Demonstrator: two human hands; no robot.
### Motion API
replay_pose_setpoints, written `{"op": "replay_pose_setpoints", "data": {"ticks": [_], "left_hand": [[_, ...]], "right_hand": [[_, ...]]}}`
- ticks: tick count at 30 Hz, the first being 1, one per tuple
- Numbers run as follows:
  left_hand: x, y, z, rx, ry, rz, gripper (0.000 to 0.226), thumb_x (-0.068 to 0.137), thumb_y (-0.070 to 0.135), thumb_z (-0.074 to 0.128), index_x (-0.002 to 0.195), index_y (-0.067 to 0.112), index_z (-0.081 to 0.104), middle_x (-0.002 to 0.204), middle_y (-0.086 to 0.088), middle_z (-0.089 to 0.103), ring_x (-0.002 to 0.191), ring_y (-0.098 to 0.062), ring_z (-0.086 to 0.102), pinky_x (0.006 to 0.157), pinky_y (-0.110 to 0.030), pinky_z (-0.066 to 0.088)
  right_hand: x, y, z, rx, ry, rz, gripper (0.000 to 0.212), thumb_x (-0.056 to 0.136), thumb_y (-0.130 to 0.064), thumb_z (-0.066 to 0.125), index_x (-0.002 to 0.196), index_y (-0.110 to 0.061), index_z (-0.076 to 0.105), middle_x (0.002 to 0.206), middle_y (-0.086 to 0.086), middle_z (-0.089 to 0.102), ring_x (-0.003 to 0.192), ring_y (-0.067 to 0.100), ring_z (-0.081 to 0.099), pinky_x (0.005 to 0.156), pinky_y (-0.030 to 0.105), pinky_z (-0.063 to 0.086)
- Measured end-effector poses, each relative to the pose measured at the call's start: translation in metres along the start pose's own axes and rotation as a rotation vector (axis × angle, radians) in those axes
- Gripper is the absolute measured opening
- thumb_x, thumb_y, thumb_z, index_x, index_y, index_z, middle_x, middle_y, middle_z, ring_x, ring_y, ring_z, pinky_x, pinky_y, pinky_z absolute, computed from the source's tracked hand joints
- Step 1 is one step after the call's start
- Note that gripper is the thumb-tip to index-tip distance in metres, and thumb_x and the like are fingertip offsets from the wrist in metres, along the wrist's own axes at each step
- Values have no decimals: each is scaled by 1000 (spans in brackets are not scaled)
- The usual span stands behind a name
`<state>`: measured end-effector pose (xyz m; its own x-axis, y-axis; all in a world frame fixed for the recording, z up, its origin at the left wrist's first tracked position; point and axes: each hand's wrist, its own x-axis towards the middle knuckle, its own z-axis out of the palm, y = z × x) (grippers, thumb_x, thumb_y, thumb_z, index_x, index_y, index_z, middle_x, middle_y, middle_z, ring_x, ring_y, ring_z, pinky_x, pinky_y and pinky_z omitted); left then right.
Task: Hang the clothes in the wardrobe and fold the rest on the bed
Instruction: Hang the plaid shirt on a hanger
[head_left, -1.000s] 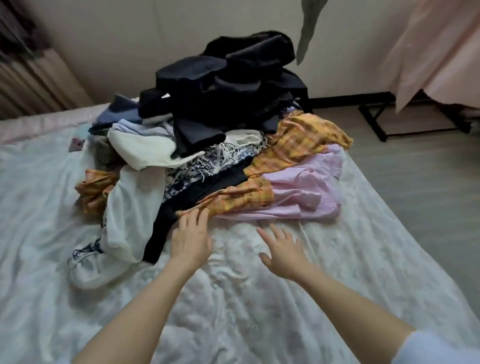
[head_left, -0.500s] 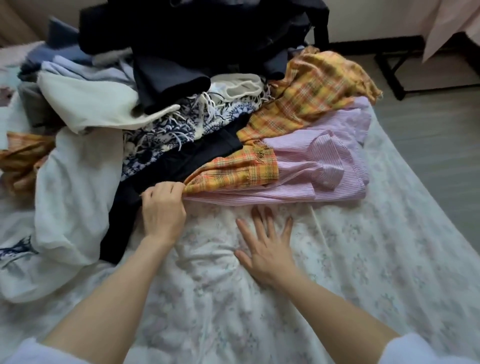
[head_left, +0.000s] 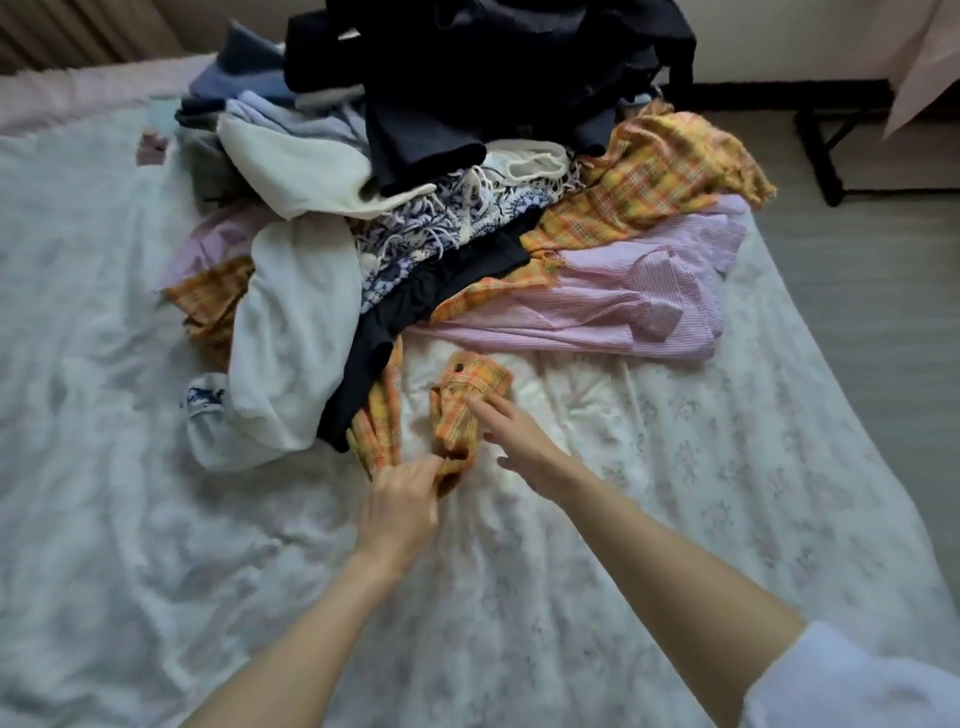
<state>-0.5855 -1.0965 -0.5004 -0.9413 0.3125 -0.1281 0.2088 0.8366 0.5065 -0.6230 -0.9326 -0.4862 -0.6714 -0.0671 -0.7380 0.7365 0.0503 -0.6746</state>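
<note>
Plaid sleeve (head_left: 457, 415) pinched by left hand (head_left: 402, 506)

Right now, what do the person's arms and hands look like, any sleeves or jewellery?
Both forearms are bare. A white sleeve is pushed up near the elbow of the right arm; the left arm shows no sleeve in frame. The left hand and right hand wear no gloves, and no rings, watch or bracelets show.

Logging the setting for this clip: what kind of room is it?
Most likely a home bedroom. The hands work over a bed with a pale floral cover, a heap of mixed clothes is piled on it, and curtains hang at the far left by the wall.
</note>
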Motion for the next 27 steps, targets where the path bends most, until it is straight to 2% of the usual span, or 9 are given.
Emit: {"op": "replay_pose_setpoints", "data": {"ticks": [3,6,9,12,17,19,22,24,27], "left_hand": [[-28,37,-12,-136,4,170,11,78,-6,60,73,4,61,63,-9,61,57,-31,58,52,-42,47],[-52,61,-23,-222,19,294,18,82,-1,49,66,6,55,57,-7,53,51,-27,51,49,-43,45],[-83,74,-34,-211,118,367,24,86,6,44,69,1,61,64,-9,55,55,-25,52,52,-40,45],[-115,83,-46,-216,181,466,22,86,7,51,72,-2,64,74,-12,56,64,-25,54,55,-35,48],[-147,80,-56,-159,291,544,9,83,11,67,84,3,70,93,-14,60,93,-23,52,79,-31,51],[-151,82,-62,-132,294,512,26,80,10,69,105,8,64,106,-12,58,102,-24,51,91,-34,47],[-148,90,-71,-59,235,439,57,73,10,73,125,12,52,120,-12,55,114,-25,46,97,-37,43],[-137,94,-73,-10,147,316,63,79,15,70,137,11,45,135,-13,46,125,-28,41,103,-41,39],[-123,107,-76,-46,29,216,65,91,25,55,148,16,25,150,-6,25,139,-23,22,116,-36,20]], "right_hand": [[-24,-10,19,107,-98,120,58,88,-49,57,133,-13,47,129,10,54,111,28,54,93,42,46],[-48,-8,20,171,-222,180,42,88,-37,62,113,-3,59,100,19,56,89,31,54,81,40,45],[-78,-2,17,101,-249,226,16,88,-16,64,82,-2,58,73,11,55,66,19,54,63,29,46],[-105,7,15,96,-141,188,25,88,1,53,67,-9,47,58,4,49,53,14,48,53,25,41],[-151,17,-1,192,51,77,23,91,1,39,79,-12,54,57,1,53,50,11,50,53,26,43],[-171,18,-8,218,147,-10,27,92,3,37,85,-10,61,68,5,65,61,16,62,66,33,53],[-208,14,-17,14,229,-142,31,92,3,35,95,-10,63,90,14,69,82,24,67,79,37,56],[-229,8,-23,-171,252,-198,28,89,1,37,93,-12,62,89,13,67,82,24,65,75,33,55],[-267,-2,-34,-336,313,-275,24,87,0,38,85,-9,60,79,8,63,69,16,59,60,20,47]]}}
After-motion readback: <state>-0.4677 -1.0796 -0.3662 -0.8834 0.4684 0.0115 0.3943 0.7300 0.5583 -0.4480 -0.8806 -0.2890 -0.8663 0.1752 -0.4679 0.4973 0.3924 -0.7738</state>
